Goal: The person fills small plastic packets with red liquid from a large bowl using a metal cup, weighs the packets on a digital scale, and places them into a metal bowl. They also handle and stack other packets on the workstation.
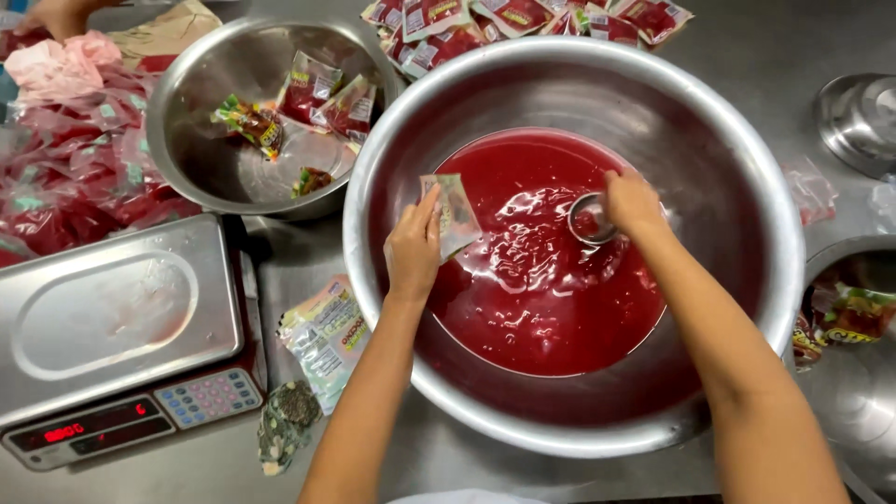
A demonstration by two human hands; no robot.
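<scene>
My left hand (413, 247) pinches a small clear plastic pouch (452, 213) by its left edge, thumb and fingertips pressed together on it; the pouch stands upright, open end up, just above the liquid. My right hand (633, 201) has its fingers curled down around a small round metal cup (590, 220), gripping it at the rim; the cup sits tilted at the surface, red inside. Pouch and cup are near each other, not touching.

Both hang over the large round steel basin (747, 187), which holds a pool of dark red liquid (541, 289), rippled around the cup.

Far left of the basin, a smaller steel bowl (187, 112) holds a few filled red sachets (327, 98). Near left: a steel weighing scale (112, 317) with a lit red display. Between scale and basin lies a stack of empty printed pouches (327, 341). Far edge: a row of filled red packets (523, 17). Far left: a heap of red packets in plastic (56, 177), and another person's hand (56, 14) at the corner.
</scene>
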